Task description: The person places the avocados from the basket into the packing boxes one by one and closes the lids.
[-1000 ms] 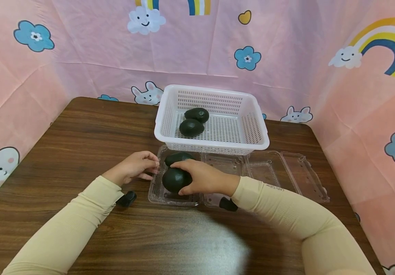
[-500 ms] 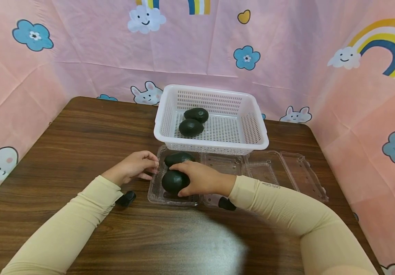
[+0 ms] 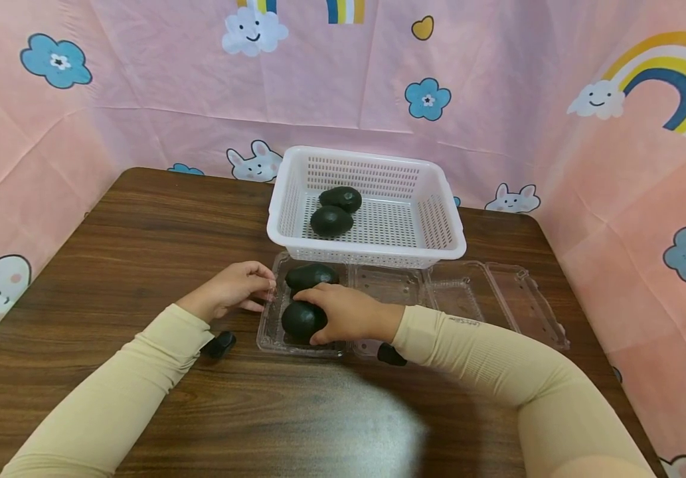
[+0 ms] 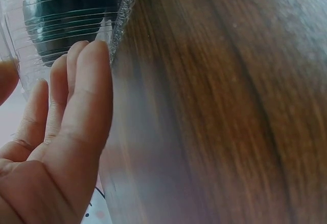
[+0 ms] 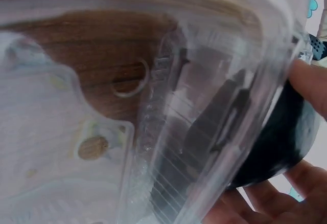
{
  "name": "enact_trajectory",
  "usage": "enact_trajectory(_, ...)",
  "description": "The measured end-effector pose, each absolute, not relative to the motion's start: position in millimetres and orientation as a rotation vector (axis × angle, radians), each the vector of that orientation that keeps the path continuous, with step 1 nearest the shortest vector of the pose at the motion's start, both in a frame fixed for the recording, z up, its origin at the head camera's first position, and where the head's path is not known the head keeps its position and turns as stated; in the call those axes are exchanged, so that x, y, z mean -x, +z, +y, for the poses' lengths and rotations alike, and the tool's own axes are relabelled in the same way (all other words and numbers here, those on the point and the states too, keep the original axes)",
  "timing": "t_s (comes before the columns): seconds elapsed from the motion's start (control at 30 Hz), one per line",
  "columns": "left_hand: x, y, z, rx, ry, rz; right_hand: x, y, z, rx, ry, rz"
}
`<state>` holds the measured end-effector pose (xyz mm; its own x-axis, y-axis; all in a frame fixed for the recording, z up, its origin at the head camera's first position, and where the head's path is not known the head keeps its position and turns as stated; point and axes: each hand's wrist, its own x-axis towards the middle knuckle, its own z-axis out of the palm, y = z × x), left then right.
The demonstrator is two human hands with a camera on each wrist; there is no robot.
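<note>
My right hand [image 3: 348, 312] holds a dark green avocado [image 3: 303, 320] in the front part of a clear plastic clamshell box [image 3: 271, 335]. In the right wrist view its fingers [image 5: 306, 183] and thumb curve around the avocado [image 5: 278, 142], seen partly through the clear plastic. Behind it, a second avocado [image 3: 313, 275] lies in the same half of the box. My left hand [image 3: 240, 291] is at the box's left side. The left wrist view shows its fingers [image 4: 87, 91] extended against the ribbed clear wall, with a dark avocado [image 4: 61, 14] visible through it.
Behind the box stands a white perforated basket [image 3: 372, 251] with two avocados [image 3: 332, 221] at its left. The box's clear lid sections [image 3: 462, 299] spread open to the right over the brown wooden table [image 3: 259, 411]. Patterned pink cloth [image 3: 343, 79] surrounds the table.
My right hand has lowered the avocado slightly toward the front of the box, showing more of the one behind. The left hand stays at the box's side.
</note>
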<state>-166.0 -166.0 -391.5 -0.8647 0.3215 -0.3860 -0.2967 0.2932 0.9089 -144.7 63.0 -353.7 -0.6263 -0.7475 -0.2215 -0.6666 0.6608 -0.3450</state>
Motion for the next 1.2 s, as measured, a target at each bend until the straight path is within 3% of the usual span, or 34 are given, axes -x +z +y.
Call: enact_trajectory(1.2,166.1,-391.9,-166.9,-0.042,1.597,2.063,140.4,-360.5,56.3,1.161,-0.059,2.544)
